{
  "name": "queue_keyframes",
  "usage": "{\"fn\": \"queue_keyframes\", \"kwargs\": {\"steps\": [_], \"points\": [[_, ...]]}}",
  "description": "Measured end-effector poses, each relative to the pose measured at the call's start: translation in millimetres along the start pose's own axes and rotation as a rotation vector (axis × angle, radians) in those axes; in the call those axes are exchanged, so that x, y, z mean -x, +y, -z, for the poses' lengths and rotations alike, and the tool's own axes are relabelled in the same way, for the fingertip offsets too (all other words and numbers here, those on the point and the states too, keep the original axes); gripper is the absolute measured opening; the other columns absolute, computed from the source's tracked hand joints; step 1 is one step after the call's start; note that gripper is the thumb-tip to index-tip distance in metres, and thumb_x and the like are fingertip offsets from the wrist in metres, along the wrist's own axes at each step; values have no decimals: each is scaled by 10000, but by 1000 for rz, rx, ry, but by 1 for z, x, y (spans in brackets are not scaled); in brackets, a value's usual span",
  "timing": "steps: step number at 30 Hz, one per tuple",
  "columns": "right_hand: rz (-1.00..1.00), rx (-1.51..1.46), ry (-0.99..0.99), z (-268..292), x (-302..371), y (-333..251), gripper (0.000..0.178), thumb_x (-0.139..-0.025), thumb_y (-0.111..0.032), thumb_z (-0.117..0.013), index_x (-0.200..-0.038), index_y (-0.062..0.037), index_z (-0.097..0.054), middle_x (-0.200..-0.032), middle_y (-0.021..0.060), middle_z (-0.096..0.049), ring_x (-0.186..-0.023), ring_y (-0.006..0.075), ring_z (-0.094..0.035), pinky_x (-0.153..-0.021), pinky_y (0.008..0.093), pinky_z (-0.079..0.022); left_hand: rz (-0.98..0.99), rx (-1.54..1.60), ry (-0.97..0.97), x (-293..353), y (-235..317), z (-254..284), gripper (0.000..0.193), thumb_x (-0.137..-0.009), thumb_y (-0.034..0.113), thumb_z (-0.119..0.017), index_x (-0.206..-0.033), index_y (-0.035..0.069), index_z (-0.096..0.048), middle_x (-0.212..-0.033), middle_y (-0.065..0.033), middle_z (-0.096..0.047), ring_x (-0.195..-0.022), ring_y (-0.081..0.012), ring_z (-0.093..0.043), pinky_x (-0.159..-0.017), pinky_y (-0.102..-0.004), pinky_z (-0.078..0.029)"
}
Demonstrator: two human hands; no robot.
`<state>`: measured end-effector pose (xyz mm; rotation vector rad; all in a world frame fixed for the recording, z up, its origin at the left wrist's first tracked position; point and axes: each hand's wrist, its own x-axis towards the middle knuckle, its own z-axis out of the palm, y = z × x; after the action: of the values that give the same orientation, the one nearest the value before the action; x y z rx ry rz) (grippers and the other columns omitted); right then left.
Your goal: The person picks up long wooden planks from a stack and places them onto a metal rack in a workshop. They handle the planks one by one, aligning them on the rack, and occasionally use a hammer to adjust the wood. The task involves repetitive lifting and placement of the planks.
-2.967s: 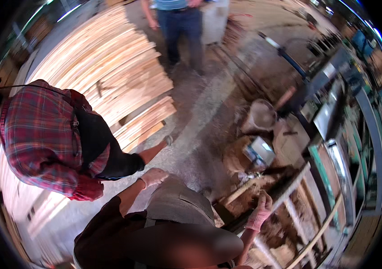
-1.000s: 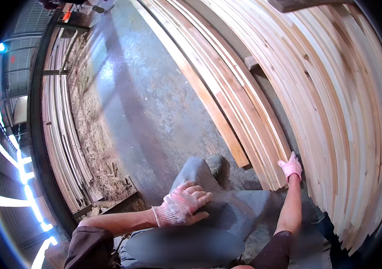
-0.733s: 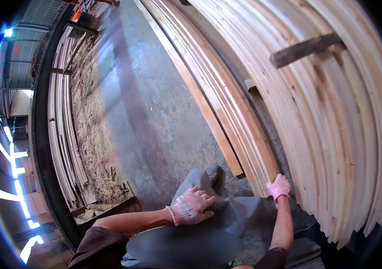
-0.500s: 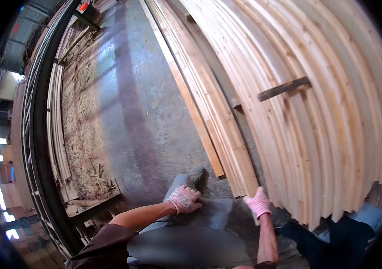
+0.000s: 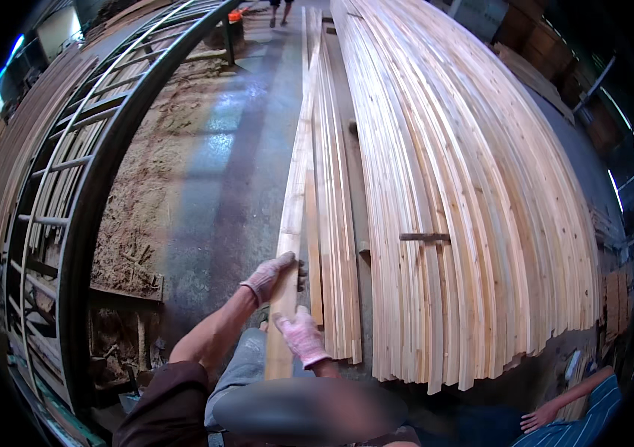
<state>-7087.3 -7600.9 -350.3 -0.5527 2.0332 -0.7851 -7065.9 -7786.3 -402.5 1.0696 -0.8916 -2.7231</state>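
Observation:
A long pale wooden board (image 5: 292, 208) runs away from me, its near end beside my leg. My left hand (image 5: 269, 280), in a whitish-pink work glove, is closed round the board's left edge, and fingertips show past its right side. Nearer to me, my right hand (image 5: 302, 337), in a pink and white glove, grips the same board from the right. Its fingers are partly hidden under the wood. Just right of the board lies a narrow pile of similar boards (image 5: 338, 246), with an orange-toned board (image 5: 312, 253) along its left side.
A wide stack of boards (image 5: 473, 223) fills the right, with a short dark wood strip (image 5: 424, 237) on it. To the left stand a dark metal frame with rungs (image 5: 82, 246) and a sawdust heap (image 5: 134, 194). Another person's hand (image 5: 540, 417) is at lower right; someone's legs (image 5: 280, 11) show far off.
My left hand has left my leg and taken hold of the board. My right hand has moved left with the board, away from the narrow pile. The view has shifted.

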Motion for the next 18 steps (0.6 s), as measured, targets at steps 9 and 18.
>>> {"fn": "queue_keyframes", "kwargs": {"steps": [9, 18], "points": [[-117, -447, -679, -98, -23, -77, 382, -1045, -384, -599, -1215, -43, -582, -957, 84, -685, -681, 147, -648, -576, 321, -558, 95, -616, 417, 244, 70, 161, 409, -906, 403, -683, -1031, 16, -724, -900, -78, -715, -816, -195, -682, -750, -357, -557], [-273, -679, -646, -276, -230, -182, 612, -1004, -560, -606, -1350, -58, -552, -1166, 156, -660, -966, 311, -673, -778, 482, -587, 626, -641, 466, 508, -25, 285, 445, -895, 388, -707, -1199, 65, -745, -1213, -140, -734, -1150, -219, -687, -966, -348, -544]]}}
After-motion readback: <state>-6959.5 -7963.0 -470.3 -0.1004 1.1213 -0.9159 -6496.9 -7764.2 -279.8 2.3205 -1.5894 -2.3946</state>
